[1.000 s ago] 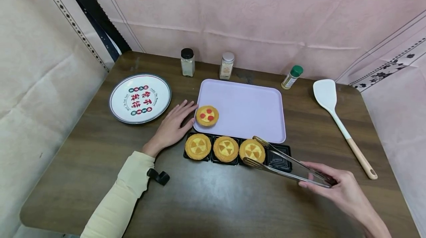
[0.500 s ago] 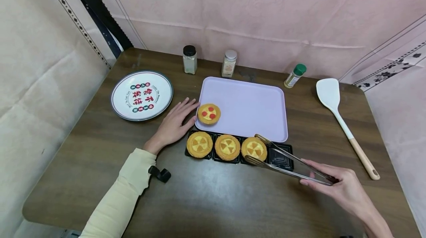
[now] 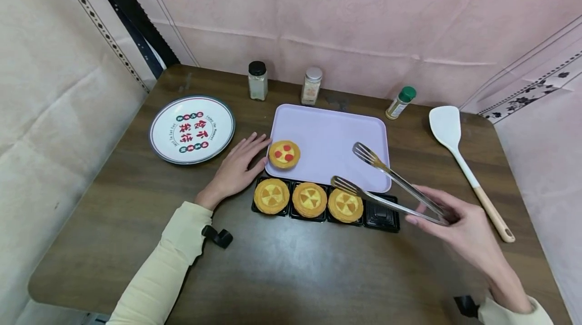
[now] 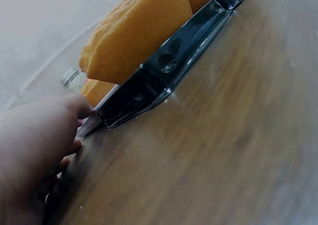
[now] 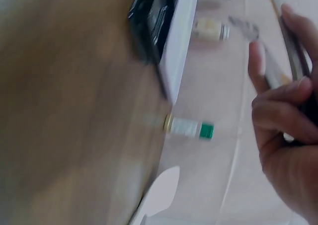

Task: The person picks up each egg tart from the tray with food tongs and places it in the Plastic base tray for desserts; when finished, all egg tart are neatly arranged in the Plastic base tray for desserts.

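The far edge of the table [image 3: 136,203] is lined by three spice jars [image 3: 310,85]. The right edge is blocked by a spatula [image 3: 459,158], the left far corner by a plate [image 3: 159,150]. Open passage is left along the near edge, before the black tart tray [image 3: 382,216].

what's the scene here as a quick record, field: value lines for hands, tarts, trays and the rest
left hand: the left hand lies flat on the table, fingertips at the lilac tray
right hand: the right hand holds metal tongs, arms apart, gripping nothing
on lilac tray: one red-spotted tart
black tray: the black tray holds three yellow tarts; right cell empty
plate: the printed plate, far left
back edge: three spice jars
far right: white spatula
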Demonstrator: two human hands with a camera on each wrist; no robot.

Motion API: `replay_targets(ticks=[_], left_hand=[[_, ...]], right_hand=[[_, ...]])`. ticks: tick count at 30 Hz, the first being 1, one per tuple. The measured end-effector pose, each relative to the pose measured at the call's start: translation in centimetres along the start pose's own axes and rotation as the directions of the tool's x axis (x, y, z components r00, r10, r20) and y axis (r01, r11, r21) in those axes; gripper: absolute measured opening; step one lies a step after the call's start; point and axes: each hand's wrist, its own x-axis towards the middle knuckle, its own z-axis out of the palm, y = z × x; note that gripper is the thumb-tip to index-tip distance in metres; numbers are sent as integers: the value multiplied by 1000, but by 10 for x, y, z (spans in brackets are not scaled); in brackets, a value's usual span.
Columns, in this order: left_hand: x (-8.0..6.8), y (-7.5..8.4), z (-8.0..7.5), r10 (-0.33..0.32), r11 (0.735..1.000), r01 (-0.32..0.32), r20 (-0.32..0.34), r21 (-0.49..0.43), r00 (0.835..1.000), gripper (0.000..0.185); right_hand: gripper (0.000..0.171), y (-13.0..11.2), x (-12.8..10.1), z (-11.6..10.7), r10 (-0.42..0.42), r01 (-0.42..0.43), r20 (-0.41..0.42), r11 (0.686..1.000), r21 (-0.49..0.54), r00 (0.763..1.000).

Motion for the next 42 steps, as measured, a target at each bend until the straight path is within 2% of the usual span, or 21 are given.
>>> replay_targets(ticks=[5, 11, 17, 24, 30, 42], left_hand=[[-1, -2, 0, -14, 1000, 13, 9, 11, 1000, 53], [-2, -1, 0, -9, 1000, 9, 11, 11, 1000, 53], [-1, -2, -1, 6, 1000, -6, 3, 20, 1000, 54], [-1, -3, -1, 7, 1000, -7, 7, 9, 1000, 54], [0, -3, 1, 6, 1000, -6, 3, 9, 1000, 55], [-1, 0, 0, 2, 1000, -2, 7, 2, 1000, 54]], right_hand=[[58, -18, 32, 27, -68, 68, 4, 997, -20, 998], [56, -39, 67, 59, -155, 158, 52, 986, -46, 986], [56, -53, 89, 77, -178, 180, 120, 984, -5, 977], [53, -58, 94, 86, -179, 180, 154, 984, 8, 972], [51, -58, 93, 87, -161, 160, 154, 987, 19, 975], [47, -58, 93, 89, -173, 173, 145, 985, 13, 974]])
